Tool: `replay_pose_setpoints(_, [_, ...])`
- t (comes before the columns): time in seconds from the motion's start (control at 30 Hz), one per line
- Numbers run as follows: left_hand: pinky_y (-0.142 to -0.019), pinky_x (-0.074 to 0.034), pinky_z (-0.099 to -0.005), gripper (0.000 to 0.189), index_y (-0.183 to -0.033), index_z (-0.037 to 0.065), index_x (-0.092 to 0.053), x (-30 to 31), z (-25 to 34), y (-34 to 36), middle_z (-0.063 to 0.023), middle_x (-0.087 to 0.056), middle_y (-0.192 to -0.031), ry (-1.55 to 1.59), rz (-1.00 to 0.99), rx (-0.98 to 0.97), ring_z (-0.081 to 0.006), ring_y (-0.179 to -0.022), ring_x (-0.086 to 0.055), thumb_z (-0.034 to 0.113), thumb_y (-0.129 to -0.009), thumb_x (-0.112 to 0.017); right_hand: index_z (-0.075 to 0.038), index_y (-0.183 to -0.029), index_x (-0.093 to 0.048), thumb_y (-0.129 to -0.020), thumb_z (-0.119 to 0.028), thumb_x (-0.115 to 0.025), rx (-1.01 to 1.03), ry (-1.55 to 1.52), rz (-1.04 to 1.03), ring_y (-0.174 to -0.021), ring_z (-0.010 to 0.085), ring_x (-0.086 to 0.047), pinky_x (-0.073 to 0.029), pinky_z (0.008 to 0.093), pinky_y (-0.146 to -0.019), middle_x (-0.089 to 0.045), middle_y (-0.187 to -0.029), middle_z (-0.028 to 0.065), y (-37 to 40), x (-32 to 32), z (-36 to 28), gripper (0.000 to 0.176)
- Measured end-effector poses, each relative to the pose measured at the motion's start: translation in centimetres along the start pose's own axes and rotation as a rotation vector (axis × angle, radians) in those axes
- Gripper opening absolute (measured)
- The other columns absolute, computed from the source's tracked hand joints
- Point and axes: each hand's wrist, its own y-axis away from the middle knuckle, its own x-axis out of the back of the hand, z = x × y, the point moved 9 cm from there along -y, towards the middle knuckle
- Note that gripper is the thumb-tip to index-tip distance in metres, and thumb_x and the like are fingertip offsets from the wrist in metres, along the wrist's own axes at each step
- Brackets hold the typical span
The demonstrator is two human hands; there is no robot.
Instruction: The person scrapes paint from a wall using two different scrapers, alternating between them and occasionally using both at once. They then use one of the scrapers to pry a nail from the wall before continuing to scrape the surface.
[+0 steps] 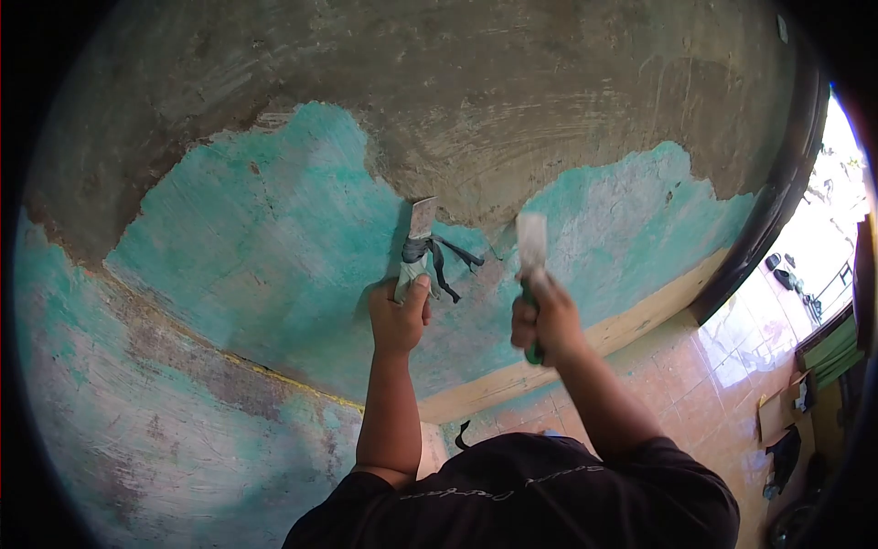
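My left hand (399, 316) is closed around a scraper (422, 220) whose flat blade points up against the wall. Dark cloth strips (419, 249) are tied about its shank, with loose ends hanging to the right. The blade tip lies close to the border between turquoise paint (274, 220) and bare grey-brown plaster (476, 110). To the right, my right hand (553, 320) grips a putty knife (531, 242) by its green handle, blade upward. That hand and blade are smeared by motion.
A pale baseboard (585, 339) runs above the tiled floor (640, 380). At right, a dark door frame (777, 220) borders a bright doorway with footwear (785, 274) outside. A cardboard box (780, 412) stands on the floor at lower right. Another patchy wall (201, 421) meets this one at left.
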Motion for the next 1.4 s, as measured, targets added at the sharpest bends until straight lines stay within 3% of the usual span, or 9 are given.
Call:
replay_pose_setpoints(0.2, [-0.043,-0.038,-0.0264,0.035,-0.061,0.005,-0.055,0.3,-0.4,0.3,-0.0018,-0.052,-0.052,0.049,-0.020,0.074,-0.0103,-0.045,-0.048,0.031,-0.084,-0.061,-0.015,-0.104,-0.043,-0.098,-0.037,-0.039,0.154,-0.091,0.090,-0.042,0.0083,-0.029,-0.027,0.0260,-0.039,-0.034,-0.058,-0.0027,-1.2,2.6,-2.7,0.023])
replay_pose_setpoints(0.37, [-0.044,-0.038,-0.0267,0.036,-0.061,0.004,-0.056,0.2,-0.4,0.2,-0.0022,-0.053,-0.052,0.046,-0.025,0.068,-0.0106,-0.045,-0.049,0.031,-0.084,-0.061,-0.012,-0.104,-0.042,-0.097,-0.035,-0.042,-0.072,0.057,-0.109,-0.043,0.0107,-0.033,-0.030,0.0282,-0.040,-0.036,-0.059,-0.0007,0.5,0.1,3.0,0.024])
replay_pose_setpoints(0.6, [-0.043,-0.038,-0.0270,0.036,-0.060,0.004,-0.056,0.4,-0.8,0.3,-0.0021,-0.052,-0.052,0.042,-0.039,0.082,-0.0106,-0.045,-0.049,0.030,-0.084,-0.061,-0.014,-0.104,-0.041,-0.098,-0.036,-0.040,0.117,-0.019,0.043,-0.041,0.0096,-0.031,-0.030,0.0271,-0.040,-0.035,-0.058,-0.0011,-1.5,1.0,-0.4,0.024])
replay_pose_setpoints(0.73, [-0.044,-0.039,-0.0269,0.035,-0.060,0.005,-0.056,0.3,-0.9,0.2,-0.0021,-0.053,-0.052,0.035,-0.024,0.073,-0.0106,-0.046,-0.049,0.030,-0.084,-0.061,-0.012,-0.103,-0.043,-0.098,-0.035,-0.039,0.009,0.077,-0.059,-0.041,0.0102,-0.034,-0.030,0.0275,-0.038,-0.036,-0.057,-0.0011,-0.1,0.5,4.0,0.024])
replay_pose_setpoints(0.8, [-0.044,-0.040,-0.0267,0.035,-0.060,0.005,-0.056,0.3,-0.8,0.2,-0.0020,-0.053,-0.052,0.028,-0.030,0.075,-0.0105,-0.046,-0.050,0.030,-0.084,-0.061,-0.011,-0.102,-0.043,-0.098,-0.033,-0.040,0.143,0.199,0.067,-0.041,0.0108,-0.034,-0.030,0.0276,-0.037,-0.037,-0.057,-0.0008,-1.5,0.9,1.8,0.023])
replay_pose_setpoints(1.0, [-0.044,-0.039,-0.0264,0.035,-0.061,0.005,-0.057,0.6,-1.1,0.4,-0.0018,-0.053,-0.052,0.049,-0.004,0.109,-0.0101,-0.046,-0.049,0.030,-0.084,-0.062,-0.010,-0.102,-0.043,-0.096,-0.035,-0.043,0.158,0.090,0.056,-0.041,0.0106,-0.035,-0.032,0.0276,-0.037,-0.038,-0.057,-0.0005,-1.9,2.4,0.5,0.025])
replay_pose_setpoints(1.1, [-0.043,-0.039,-0.0263,0.035,-0.062,0.005,-0.057,0.4,-0.9,0.2,-0.0017,-0.053,-0.052,0.043,-0.009,0.085,-0.0100,-0.046,-0.050,0.031,-0.084,-0.061,-0.010,-0.102,-0.042,-0.096,-0.036,-0.044,0.097,0.133,0.033,-0.041,0.0104,-0.034,-0.031,0.0277,-0.038,-0.038,-0.058,-0.0004,-0.7,2.9,2.8,0.027])
replay_pose_setpoints(1.2, [-0.044,-0.039,-0.0261,0.034,-0.062,0.004,-0.057,0.2,-0.9,0.1,-0.0017,-0.053,-0.053,0.045,-0.040,0.061,-0.0099,-0.046,-0.050,0.031,-0.084,-0.061,-0.009,-0.103,-0.042,-0.096,-0.035,-0.044,0.157,0.178,0.035,-0.041,0.0106,-0.034,-0.031,0.0278,-0.038,-0.037,-0.058,-0.0004,-2.3,1.6,0.5,0.027])
replay_pose_setpoints(1.4, [-0.046,-0.040,-0.0256,0.031,-0.070,0.004,-0.059,0.2,-0.9,0.5,-0.0018,-0.055,-0.058,0.077,-0.051,0.057,-0.0097,-0.049,-0.051,0.031,-0.084,-0.060,-0.009,-0.104,-0.043,-0.096,-0.032,-0.044,0.130,0.012,0.014,-0.044,0.0115,-0.037,-0.033,0.0280,-0.042,-0.040,-0.062,0.0012,-1.7,1.8,-0.1,0.024])
